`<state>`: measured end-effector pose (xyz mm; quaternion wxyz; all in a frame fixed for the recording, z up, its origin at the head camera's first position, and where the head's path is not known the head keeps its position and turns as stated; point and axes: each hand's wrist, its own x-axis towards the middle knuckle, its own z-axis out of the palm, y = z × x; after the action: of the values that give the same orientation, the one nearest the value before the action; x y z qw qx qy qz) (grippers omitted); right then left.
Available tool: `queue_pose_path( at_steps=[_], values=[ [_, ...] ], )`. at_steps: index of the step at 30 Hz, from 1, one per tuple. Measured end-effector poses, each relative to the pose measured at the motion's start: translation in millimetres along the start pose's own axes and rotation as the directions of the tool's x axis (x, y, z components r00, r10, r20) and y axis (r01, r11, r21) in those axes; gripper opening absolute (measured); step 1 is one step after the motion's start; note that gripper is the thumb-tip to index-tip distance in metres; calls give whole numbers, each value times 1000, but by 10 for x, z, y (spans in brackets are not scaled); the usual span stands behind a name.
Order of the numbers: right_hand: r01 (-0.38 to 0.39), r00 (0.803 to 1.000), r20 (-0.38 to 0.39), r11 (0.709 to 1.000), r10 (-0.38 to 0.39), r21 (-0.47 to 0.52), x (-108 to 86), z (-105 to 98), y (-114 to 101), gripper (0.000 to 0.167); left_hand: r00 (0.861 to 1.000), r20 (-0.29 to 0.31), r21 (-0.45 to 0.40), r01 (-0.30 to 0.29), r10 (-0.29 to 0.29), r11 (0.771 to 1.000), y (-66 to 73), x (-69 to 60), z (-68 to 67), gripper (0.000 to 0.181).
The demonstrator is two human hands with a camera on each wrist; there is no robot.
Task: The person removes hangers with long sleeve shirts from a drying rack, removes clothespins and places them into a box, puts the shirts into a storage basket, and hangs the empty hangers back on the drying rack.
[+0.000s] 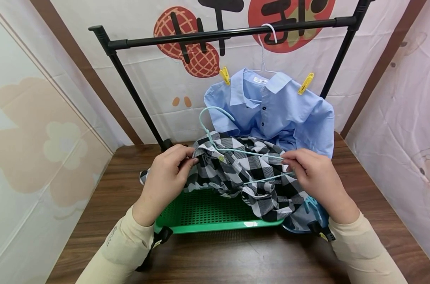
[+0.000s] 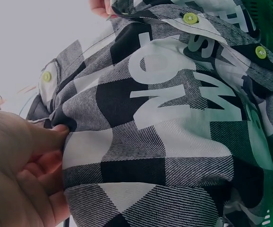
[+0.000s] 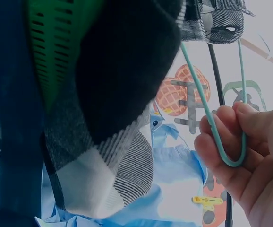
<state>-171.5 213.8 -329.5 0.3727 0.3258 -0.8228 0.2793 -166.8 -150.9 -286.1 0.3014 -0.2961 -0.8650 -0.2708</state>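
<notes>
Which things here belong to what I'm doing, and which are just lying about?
Probably the job:
checked shirt, in the left grip
teal hanger, in the right grip
green basket, below

Seemingly just nearby:
blue shirt, on the black rack
yellow clips

1. Across the lower frame, desk (image 1: 243,252), with basket (image 1: 215,227) on it at lower centre.
2. At lower right, just right of the basket, container (image 1: 298,225) with clips (image 1: 312,206) in it.
3. At centre, over the back of the basket, lower shirt (image 1: 207,173).
4. At its collar, lower hanger (image 1: 215,108), right end out beyond the cloth.
5. On the collar, left fingers (image 1: 183,151); on the hanger's right end, right fingers (image 1: 295,155).
6. Behind, right of centre, upper shirt (image 1: 305,118), on upper hanger (image 1: 269,25) hooked over rack (image 1: 215,35).
7. On its shoulders, left peg (image 1: 224,75) and right peg (image 1: 306,83).
</notes>
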Motion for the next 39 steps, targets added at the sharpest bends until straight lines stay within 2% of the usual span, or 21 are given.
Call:
queue_pose_path(
  at_steps=[9,24,29,35,39],
  values=[
    [-24,999,-26,999,23,-36,-2,-9,-20,22,1000,-17,-39,5,-6,999,-39,-39,-43,12],
    [-32,998,-60,999,31,-20,7,-44,-8,25,1000,-5,-30,24,-24,999,-168,-142,-131,14],
    [-45,998,-51,998,43,-37,3,-73,-16,22,999,19,-35,30,-29,999,-203,-157,-159,16],
    [-53,998,-35,996,51,-67,4,-107,4,16,995,85,-58,53,-48,997,-258,-193,-198,18],
    [-50,998,-40,996,47,-72,4,-123,13,18,992,113,-56,53,-46,997,-285,-210,-215,19]
  ],
)
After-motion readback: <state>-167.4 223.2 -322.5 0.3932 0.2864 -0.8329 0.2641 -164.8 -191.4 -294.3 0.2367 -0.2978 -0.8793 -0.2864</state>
